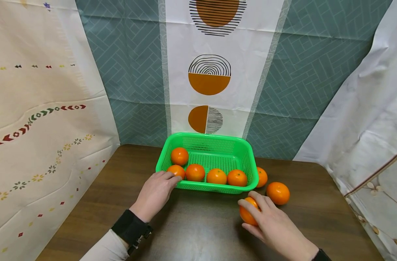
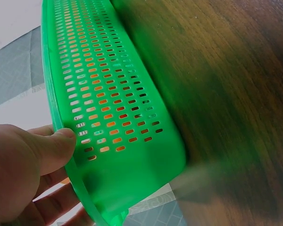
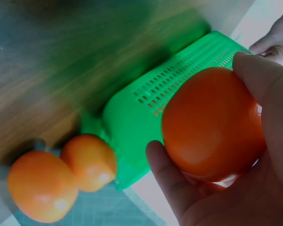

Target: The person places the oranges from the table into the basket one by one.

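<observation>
Now our right hand curls tight around one orange, just at 5 o'clock of the green basket. Our left hand pinches the basket's rim at 8 o'clock. Five oranges sit inside, two more oranges at 3 o'clock.

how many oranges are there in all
8: five round oranges in the green plastic basket at; two on the wooden table at; one in the right hand at.
</observation>
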Action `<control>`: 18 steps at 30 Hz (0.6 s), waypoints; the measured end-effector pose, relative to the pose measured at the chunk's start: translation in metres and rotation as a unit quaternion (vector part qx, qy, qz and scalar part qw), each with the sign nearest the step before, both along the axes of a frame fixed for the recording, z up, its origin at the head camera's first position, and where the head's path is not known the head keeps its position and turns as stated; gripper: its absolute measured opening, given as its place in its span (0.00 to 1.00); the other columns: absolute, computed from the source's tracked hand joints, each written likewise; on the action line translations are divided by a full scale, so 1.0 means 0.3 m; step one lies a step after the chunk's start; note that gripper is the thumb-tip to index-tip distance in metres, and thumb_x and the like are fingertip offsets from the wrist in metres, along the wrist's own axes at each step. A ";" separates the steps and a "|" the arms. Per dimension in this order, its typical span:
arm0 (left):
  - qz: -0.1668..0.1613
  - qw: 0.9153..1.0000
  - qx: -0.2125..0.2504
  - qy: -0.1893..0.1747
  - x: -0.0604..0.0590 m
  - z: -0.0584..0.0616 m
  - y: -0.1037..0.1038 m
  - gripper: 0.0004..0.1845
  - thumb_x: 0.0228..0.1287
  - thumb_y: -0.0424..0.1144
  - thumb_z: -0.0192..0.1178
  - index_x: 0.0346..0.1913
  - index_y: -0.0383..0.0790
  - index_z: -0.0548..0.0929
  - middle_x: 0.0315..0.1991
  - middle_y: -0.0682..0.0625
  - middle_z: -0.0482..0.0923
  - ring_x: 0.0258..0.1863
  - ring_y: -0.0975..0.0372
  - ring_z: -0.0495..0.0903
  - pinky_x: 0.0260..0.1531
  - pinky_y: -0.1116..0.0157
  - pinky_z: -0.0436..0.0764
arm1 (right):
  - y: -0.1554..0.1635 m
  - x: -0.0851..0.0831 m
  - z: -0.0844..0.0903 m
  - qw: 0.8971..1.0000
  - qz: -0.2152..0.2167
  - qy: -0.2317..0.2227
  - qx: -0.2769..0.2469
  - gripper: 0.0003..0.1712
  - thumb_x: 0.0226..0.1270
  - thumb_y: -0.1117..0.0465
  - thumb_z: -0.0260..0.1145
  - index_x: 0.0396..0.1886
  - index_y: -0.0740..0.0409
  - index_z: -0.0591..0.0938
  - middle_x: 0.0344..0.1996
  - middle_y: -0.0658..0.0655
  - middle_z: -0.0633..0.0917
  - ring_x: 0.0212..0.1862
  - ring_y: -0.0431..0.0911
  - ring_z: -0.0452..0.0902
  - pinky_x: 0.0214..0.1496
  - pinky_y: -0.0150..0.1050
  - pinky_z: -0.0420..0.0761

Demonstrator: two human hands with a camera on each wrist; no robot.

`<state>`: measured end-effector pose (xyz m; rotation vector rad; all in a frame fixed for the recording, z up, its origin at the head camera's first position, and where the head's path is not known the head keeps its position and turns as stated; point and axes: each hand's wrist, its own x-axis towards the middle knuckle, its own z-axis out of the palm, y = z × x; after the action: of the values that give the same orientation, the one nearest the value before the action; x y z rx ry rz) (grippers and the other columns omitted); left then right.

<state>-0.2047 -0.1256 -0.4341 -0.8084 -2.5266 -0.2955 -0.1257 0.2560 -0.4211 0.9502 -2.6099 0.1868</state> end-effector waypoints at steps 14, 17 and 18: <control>-0.010 1.000 0.014 0.008 -0.001 -0.003 -0.002 0.15 0.58 0.34 0.74 0.49 0.46 0.87 0.38 0.56 0.80 0.36 0.57 0.76 0.42 0.59 0.80 | -0.017 -0.023 0.056 1.000 0.017 0.004 -0.010 0.33 0.67 0.37 0.67 0.66 0.46 0.76 0.62 0.58 0.73 0.56 0.52 0.73 0.48 0.46 0.84; -0.011 1.000 0.014 0.008 0.000 -0.003 -0.002 0.15 0.58 0.33 0.74 0.49 0.46 0.87 0.37 0.56 0.80 0.36 0.57 0.76 0.42 0.59 0.80 | -0.023 -0.031 0.070 1.000 0.019 0.006 -0.009 0.33 0.68 0.36 0.66 0.66 0.45 0.76 0.62 0.58 0.73 0.55 0.52 0.73 0.48 0.46 0.84; -0.011 1.000 0.014 0.007 0.000 -0.002 -0.002 0.15 0.59 0.33 0.74 0.49 0.46 0.87 0.37 0.56 0.80 0.37 0.57 0.76 0.42 0.59 0.80 | -0.025 -0.033 0.074 1.000 0.020 0.008 -0.009 0.33 0.67 0.37 0.68 0.66 0.45 0.76 0.62 0.58 0.73 0.55 0.52 0.73 0.48 0.46 0.83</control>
<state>-0.2045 -0.1261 -0.4348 -0.8243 -2.4977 -0.3297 -0.1356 0.2485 -0.3989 0.9945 -2.5723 0.2117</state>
